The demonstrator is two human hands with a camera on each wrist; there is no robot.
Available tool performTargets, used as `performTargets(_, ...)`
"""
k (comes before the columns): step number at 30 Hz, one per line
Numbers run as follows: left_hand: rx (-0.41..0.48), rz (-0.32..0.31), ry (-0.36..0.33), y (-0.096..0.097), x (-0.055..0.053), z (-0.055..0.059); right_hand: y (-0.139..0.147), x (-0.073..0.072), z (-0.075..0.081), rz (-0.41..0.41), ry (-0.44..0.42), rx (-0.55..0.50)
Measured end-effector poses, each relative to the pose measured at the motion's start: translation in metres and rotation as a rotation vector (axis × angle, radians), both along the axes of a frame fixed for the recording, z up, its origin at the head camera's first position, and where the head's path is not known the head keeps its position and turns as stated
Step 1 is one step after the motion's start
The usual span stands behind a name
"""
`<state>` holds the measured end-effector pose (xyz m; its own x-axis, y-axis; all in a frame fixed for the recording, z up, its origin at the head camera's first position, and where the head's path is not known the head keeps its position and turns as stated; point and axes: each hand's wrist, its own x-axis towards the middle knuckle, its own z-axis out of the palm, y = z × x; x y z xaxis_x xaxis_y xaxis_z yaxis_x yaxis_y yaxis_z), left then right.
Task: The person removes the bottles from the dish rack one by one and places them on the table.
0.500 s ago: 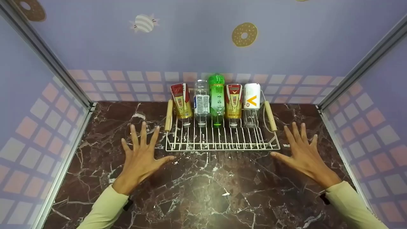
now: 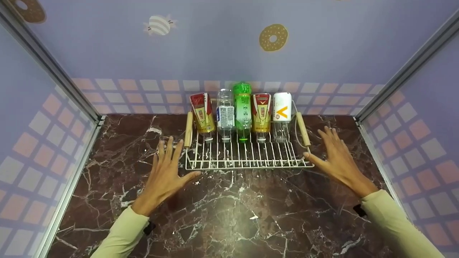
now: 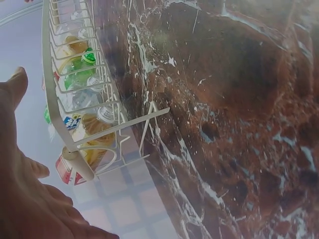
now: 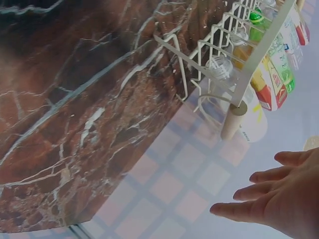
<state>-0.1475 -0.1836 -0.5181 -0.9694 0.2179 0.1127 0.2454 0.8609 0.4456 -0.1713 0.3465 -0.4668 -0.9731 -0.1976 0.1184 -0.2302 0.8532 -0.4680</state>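
The left hand (image 2: 165,175) and right hand (image 2: 337,161) were spread wide, holding nothing, flanking the wire rack (image 2: 247,167), perhaps because its wooden handles (image 2: 188,129) stood at those ends. Within the rack, five bottles (image 2: 242,113) stood caps down, probably propped by its wires; beneath it lay the desk (image 2: 229,222).

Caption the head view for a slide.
Left hand and right hand, both holding nothing, flank a wire rack of five bottles on a marbled tabletop.
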Motion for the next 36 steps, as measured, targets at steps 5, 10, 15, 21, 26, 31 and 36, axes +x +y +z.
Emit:
performTargets(5, 0.072, -0.009, 0.003, 0.001, -0.004, -0.004, -0.010, -0.012, 0.001, -0.015, 0.004, -0.030)
performTargets(10, 0.142, -0.009, -0.016, 0.004, -0.009, -0.008, -0.015, -0.023, 0.004, -0.013, -0.009, -0.063)
performTargets(15, 0.240, -0.004, -0.055, 0.006, -0.016, -0.014, -0.020, -0.037, 0.008, -0.007, -0.006, -0.100)
performTargets(21, 0.368, 0.002, -0.093, 0.008, -0.022, -0.023, -0.025, -0.059, 0.010, -0.004, -0.035, -0.184)
performTargets(26, 0.456, -0.010, -0.077, 0.009, -0.026, -0.030, -0.030, -0.072, 0.012, -0.007, -0.089, -0.224)
performTargets(31, 0.518, -0.017, -0.060, 0.011, -0.027, -0.035, -0.034, -0.081, 0.014, -0.009, -0.125, -0.240)
performTargets(36, 0.540, -0.018, -0.056, 0.014, -0.029, -0.036, -0.037, -0.088, 0.016, -0.034, -0.172, -0.279)
